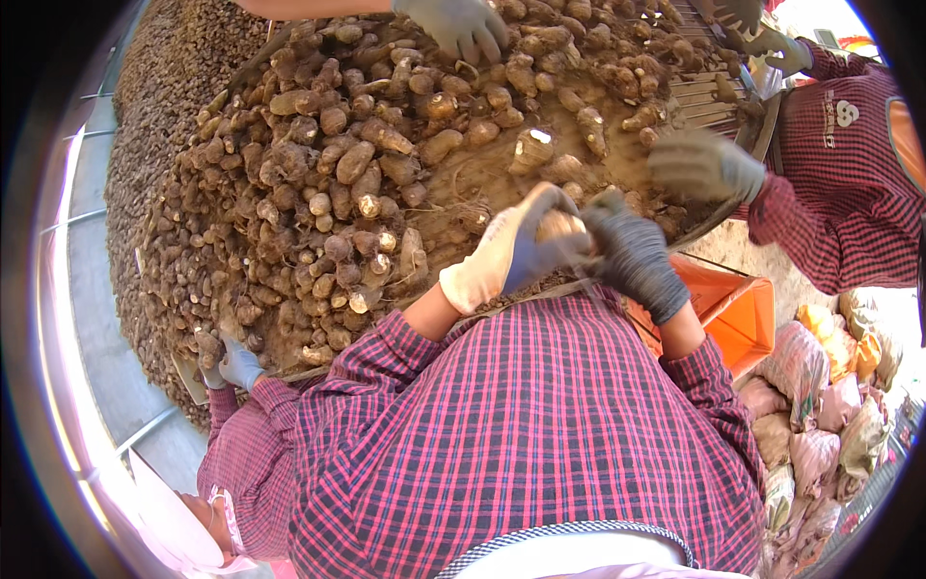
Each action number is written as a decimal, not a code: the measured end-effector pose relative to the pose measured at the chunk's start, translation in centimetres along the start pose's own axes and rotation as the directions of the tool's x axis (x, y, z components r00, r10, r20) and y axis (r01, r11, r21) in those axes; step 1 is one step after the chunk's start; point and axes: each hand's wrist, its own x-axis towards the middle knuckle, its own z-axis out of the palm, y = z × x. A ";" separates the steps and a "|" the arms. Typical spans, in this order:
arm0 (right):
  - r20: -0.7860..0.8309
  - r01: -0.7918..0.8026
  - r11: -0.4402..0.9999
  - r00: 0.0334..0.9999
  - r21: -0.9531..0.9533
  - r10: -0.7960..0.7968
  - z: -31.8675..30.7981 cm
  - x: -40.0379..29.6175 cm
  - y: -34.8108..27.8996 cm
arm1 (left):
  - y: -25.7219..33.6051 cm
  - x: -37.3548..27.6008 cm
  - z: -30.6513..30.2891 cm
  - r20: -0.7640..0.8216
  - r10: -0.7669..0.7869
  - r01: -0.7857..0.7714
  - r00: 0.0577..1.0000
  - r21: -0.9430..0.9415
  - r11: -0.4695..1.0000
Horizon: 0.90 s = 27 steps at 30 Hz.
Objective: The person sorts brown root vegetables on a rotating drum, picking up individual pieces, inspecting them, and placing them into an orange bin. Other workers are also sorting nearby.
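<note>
My left hand (499, 250), in a white glove with a blue palm, is closed around a brown taro corm (558, 226). Against the right end of that corm is my right hand (636, 253), in a dark grey glove with its fingers curled in. Motion blurs the fingers of both hands, and whether a small tool is between them cannot be made out. Just beyond my hands, a cut corm with a white top (532, 150) rests on the soil-covered table (463, 174). A large heap of hairy taro corms (354, 163) spreads over the table to the left.
Across the table is a co-worker's gloved hand (463, 29). Another's blurred glove (705, 165) reaches in from the right. At lower left, a co-worker's gloves (239, 364) hold a corm. An orange bin (738, 318) and filled sacks (817, 412) stand at right.
</note>
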 end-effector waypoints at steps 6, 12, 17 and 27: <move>-0.514 0.072 0.987 0.857 0.142 0.012 -0.6 -0.3 -0.1 | -0.8 0.8 0.6 -0.142 -0.112 0.107 0.984 -0.040 0.993; -0.480 0.128 0.909 0.873 0.398 0.087 1.2 -3.1 2.2 | -0.7 3.1 -0.9 0.011 0.278 -0.268 0.961 0.304 0.914; -0.281 -0.156 0.583 0.759 0.797 0.588 3.9 -13.6 11.4 | -5.2 8.7 -7.0 -0.208 0.441 0.093 0.873 0.959 0.268; -0.265 -0.843 0.450 0.380 0.295 0.886 10.8 -28.6 19.9 | -6.5 14.6 -8.6 -0.103 0.252 0.115 0.962 0.993 -0.033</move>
